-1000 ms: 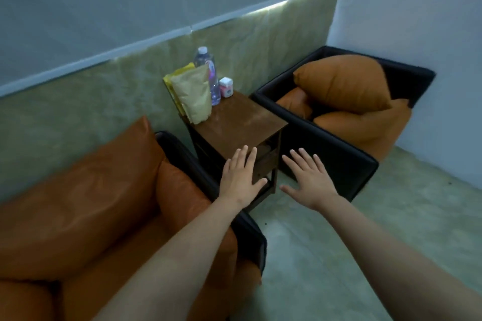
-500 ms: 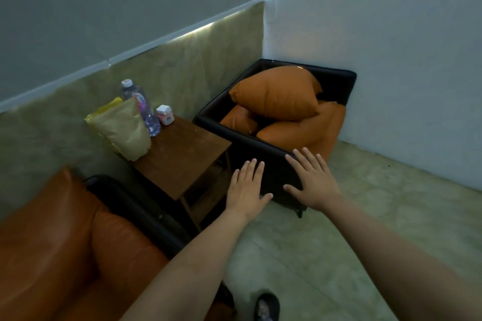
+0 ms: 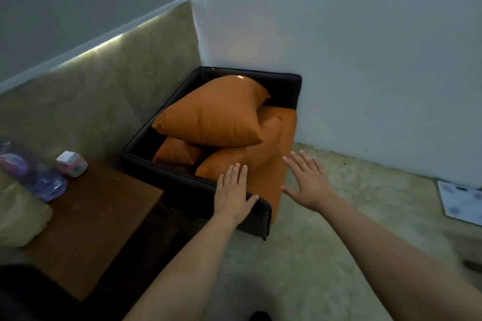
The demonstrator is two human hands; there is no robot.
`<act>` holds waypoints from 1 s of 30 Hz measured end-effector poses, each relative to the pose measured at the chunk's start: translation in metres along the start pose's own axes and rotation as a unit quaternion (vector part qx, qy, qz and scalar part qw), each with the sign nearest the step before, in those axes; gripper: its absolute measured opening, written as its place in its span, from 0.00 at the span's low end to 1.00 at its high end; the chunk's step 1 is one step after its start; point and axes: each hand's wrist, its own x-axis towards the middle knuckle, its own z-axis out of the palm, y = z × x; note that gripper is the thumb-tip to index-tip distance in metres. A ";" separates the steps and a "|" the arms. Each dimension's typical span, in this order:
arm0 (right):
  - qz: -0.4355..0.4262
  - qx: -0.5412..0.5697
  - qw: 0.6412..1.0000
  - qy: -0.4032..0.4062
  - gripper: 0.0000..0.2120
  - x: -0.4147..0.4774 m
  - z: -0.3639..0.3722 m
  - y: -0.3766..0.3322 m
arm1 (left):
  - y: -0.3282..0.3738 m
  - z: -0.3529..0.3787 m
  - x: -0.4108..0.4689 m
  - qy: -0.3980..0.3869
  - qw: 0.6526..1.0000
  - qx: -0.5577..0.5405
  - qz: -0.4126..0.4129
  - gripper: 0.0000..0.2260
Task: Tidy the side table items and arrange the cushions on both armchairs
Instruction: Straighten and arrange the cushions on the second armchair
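Cushions (image 3: 234, 138): 3 orange, heaped in the armchair (image 3: 167, 180) at centre frame; top cushion (image 3: 214, 114) lies slanted over a small cushion (image 3: 177, 151) and a lower cushion (image 3: 271, 143) that spills over the seat front.
Done: nothing I can confirm; the heap looks unsorted.
Tabletop (image 3: 104, 206): lower left; blurred bottle (image 3: 34, 174), small box (image 3: 71, 164) and pale bag (image 3: 18, 214) bunched at its far left side. Tidy or not, cannot tell.
Left to do: likely this heap. The 2nd armchair is out of frame.
Hands: left hand (image 3: 233, 195) flat with fingers straight, over the chair's near corner, contact unclear; right hand (image 3: 307, 185) spread in the air, right of the seat front. Both hold nothing.
Edges: chair backs into the corner, wall (image 3: 365, 60) tight on its right; tabletop just beside its left arm.
Open room: bare floor (image 3: 339, 229) at lower right; white sheet (image 3: 461, 200) at right edge.
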 end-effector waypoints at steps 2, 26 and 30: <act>0.009 -0.001 1.000 -0.011 0.37 0.010 0.000 0.032 | 0.024 0.005 0.028 -0.008 1.000 0.007 0.020 0.36; -0.299 0.049 0.942 -0.147 0.37 0.177 0.025 0.175 | 0.154 0.104 0.117 -0.040 0.927 -0.068 -0.367 0.34; -0.335 0.041 0.925 -0.176 0.37 0.191 0.050 0.153 | 0.140 0.119 0.104 -0.012 0.890 -0.102 -0.443 0.34</act>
